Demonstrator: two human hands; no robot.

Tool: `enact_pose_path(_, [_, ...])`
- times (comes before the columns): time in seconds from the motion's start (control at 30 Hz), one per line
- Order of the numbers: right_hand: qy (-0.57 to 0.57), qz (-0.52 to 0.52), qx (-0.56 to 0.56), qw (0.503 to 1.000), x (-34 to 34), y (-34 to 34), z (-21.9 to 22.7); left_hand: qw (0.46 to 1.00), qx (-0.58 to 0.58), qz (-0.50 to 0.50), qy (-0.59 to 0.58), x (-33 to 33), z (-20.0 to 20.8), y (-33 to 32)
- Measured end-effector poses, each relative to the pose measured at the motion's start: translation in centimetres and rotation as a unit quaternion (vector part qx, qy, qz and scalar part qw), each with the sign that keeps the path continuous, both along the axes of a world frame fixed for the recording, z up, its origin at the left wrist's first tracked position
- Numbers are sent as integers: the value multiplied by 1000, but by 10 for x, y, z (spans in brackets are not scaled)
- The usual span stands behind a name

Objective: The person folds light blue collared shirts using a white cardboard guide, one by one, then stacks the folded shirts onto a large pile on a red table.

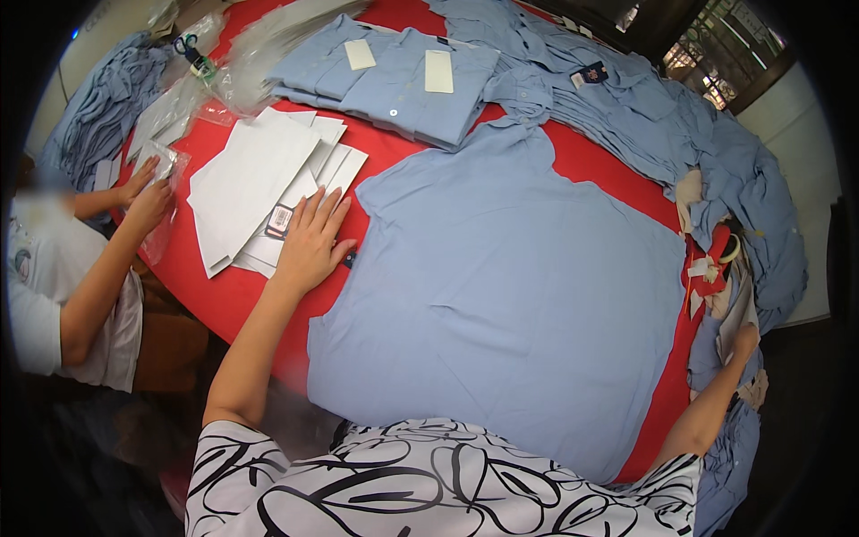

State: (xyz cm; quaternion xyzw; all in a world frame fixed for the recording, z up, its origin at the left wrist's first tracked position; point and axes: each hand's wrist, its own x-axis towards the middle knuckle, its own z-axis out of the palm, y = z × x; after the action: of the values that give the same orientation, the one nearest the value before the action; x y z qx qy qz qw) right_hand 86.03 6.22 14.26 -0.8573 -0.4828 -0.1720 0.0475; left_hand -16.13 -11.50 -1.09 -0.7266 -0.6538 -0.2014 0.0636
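Observation:
A light blue shirt (519, 295) lies spread flat in front of me on the red-covered table. Left of it, my left hand (313, 237) rests palm down with its fingers apart, over the edge of a stack of white cards (255, 174). A dark tag with a white label (279, 220) lies beside its fingertips, and another small dark tag pokes out by the thumb. Far to the right, my right hand (744, 342) is closed beside heaped blue cloth. A pale flat piece (739, 311) rises next to its fingers; whether they grip it is unclear.
Folded blue shirts (394, 89) with pale tags lie at the back. More blue shirts (626, 116) line the far right edge. Clear plastic bags (259, 58) and scissors (188, 49) lie back left. At the left, a co-worker's hands (148, 201) handle a clear bag. A tape roll (731, 248) sits right.

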Motion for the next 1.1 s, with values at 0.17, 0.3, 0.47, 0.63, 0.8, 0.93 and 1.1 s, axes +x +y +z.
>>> enact_pose_path(0.17, [356, 326, 189, 855, -313, -25, 65, 999, -13, 36, -37, 25, 43, -38])
enact_pose_path(0.3, [657, 493, 151, 549, -457, -100, 83, 998, -43, 43, -11, 26, 15, -3])
enact_pose_path(0.47, [762, 404, -105, 496, -580, -83, -36, 999, -40, -11, 3, -13, 9, 3])
enact_pose_path(0.63, [482, 486, -175, 708, -675, -87, -121, 998, -34, -51, -30, -27, 28, 6])
enact_pose_path(0.8, [352, 535, -146, 754, -705, -77, -122, 976, -90, 95, -175, -20, 70, -39])
enact_pose_path(0.93, [314, 530, -162, 771, -716, -82, -102, 905, -324, 161, -222, 6, 76, -115])
enact_pose_path(1.1, [319, 529, -160, 770, -724, -90, -97, 891, -212, 262, -304, 10, 44, -154])
